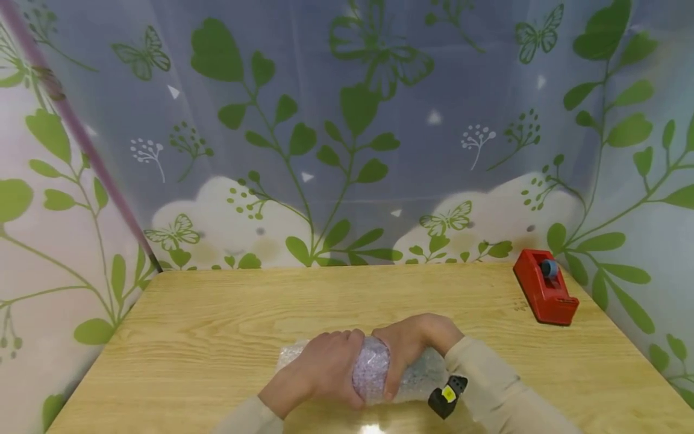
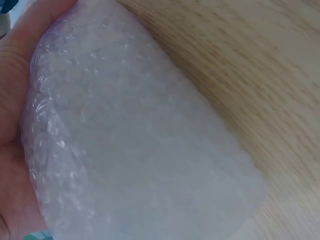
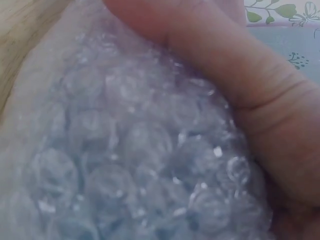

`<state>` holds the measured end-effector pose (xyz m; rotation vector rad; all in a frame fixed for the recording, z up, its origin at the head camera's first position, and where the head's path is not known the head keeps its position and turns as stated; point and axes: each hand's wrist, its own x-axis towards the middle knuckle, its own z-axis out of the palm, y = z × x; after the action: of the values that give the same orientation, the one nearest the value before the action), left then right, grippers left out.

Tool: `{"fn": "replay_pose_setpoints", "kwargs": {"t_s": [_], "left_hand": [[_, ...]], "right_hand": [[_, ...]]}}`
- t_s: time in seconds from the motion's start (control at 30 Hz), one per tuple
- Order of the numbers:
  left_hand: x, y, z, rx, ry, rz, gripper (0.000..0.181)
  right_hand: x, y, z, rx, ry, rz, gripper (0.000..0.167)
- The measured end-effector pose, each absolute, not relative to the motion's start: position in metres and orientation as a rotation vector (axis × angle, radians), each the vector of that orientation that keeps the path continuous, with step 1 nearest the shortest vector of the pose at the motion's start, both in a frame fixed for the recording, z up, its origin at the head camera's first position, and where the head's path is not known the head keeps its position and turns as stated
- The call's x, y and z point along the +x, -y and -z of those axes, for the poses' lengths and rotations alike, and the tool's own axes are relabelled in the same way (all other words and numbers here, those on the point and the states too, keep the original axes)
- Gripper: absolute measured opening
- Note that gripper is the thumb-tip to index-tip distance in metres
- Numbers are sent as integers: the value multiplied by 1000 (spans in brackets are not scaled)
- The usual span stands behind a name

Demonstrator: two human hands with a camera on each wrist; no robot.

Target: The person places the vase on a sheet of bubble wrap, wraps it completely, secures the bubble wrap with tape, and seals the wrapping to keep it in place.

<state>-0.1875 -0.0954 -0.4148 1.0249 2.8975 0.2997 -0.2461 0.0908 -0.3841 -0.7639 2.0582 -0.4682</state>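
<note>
A bundle in clear bubble wrap [image 1: 372, 371] lies lengthwise along the front of the table, with something lilac showing through its middle. My left hand [image 1: 328, 367] grips it just left of the middle, fingers over the top and thumb on the near side. Close beside it, my right hand [image 1: 409, 346] curls over the bundle from the other side. In the left wrist view the wrapped end [image 2: 150, 135] tapers away from the palm. Up close in the right wrist view, bluish, bubbly wrap [image 3: 130, 155] runs under the fingers. What is inside is hidden.
A red tape dispenser [image 1: 544, 289] with a blue roll stands at the table's back right corner. The wooden table [image 1: 217, 319] ends at a patterned curtain [image 1: 303, 181] behind and at both sides. A black device [image 1: 447, 396] is at my right wrist.
</note>
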Motion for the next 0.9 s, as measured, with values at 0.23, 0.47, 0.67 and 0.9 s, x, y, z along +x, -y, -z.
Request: {"fn": "replay_pose_setpoints", "kwargs": {"t_s": [0.23, 0.47, 0.67, 0.9], "left_hand": [[-190, 92, 410, 1009, -2850, -299, 71], [-197, 95, 410, 931, -2731, -421, 77], [-206, 100, 409, 892, -2629, -509, 74], [-214, 99, 409, 868, -2527, -608, 68]], "right_hand": [[-234, -99, 382, -799, -2249, 445, 87], [-200, -102, 374, -1052, -2641, 222, 98], [-175, -96, 383, -1203, -2872, -7, 91], [-170, -89, 416, -1168, -3172, -185, 102]]}}
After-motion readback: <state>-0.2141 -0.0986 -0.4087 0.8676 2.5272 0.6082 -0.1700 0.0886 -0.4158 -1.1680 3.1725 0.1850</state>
